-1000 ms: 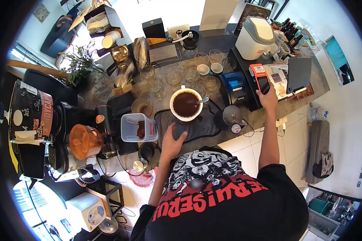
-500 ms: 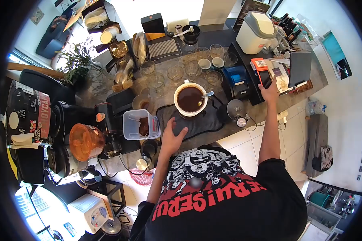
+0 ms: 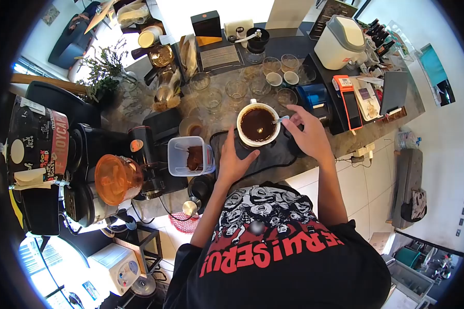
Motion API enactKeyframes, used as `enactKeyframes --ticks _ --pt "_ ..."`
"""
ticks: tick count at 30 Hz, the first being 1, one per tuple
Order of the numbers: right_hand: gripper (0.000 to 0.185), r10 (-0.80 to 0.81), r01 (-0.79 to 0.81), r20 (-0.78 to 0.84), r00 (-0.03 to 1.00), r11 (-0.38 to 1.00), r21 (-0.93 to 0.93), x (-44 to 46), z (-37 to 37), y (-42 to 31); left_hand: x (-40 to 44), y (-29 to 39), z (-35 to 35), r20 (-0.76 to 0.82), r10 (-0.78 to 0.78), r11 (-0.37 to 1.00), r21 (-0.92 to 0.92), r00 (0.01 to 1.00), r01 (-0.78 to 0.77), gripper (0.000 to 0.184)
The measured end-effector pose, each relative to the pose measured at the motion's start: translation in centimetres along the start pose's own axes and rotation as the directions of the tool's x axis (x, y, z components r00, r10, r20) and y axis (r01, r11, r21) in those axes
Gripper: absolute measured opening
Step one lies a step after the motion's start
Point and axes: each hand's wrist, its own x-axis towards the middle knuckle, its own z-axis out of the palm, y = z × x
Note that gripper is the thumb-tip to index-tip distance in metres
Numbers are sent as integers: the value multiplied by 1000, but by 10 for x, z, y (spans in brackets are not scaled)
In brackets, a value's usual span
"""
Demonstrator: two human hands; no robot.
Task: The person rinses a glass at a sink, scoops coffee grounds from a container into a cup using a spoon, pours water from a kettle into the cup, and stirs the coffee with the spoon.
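Note:
A white cup [image 3: 241, 135] of dark brown liquid stands on a dark cloth [image 3: 281, 154]. A metal spoon [image 3: 280, 119] leans in it, its handle over the right rim. My left hand [image 3: 235, 158] is at the cup's lower left, thumb and fingers spread around that side; whether it touches the cup I cannot tell. At the right, my right hand [image 3: 308, 135] has its thumb and forefinger apart on either side of the spoon handle's end. I see no clear grip on the spoon.
A clear plastic tub [image 3: 176, 164] with brown grounds stands left of the cloth. Several glasses [image 3: 236, 90] and two small white cups [image 3: 291, 78] are behind the cup. A card terminal [image 3: 349, 105] lies at right, and a grinder with an orange hopper [image 3: 117, 177] at left.
My right hand has left the card terminal and come in to the spoon. My left hand has moved closer to the cup's side. The whole view has shifted slightly.

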Motion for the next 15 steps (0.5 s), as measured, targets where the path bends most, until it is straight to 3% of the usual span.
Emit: enactKeyframes --ticks 2,6,12,15 --pt "43 2 -2 16 1000 1000 -22 4 6 -9 4 -3 4 -33 98 995 36 995 -97 113" --pt "28 -24 23 -2 1000 998 -61 6 13 -13 3 -3 9 -7 88 996 25 996 -87 97" --pt "24 18 -25 -36 999 983 -183 4 13 -10 8 -6 17 41 124 992 -26 991 -123 79" --pt "25 27 -29 -31 999 998 -62 2 14 -11 12 -5 18 15 146 989 -12 989 -146 75"
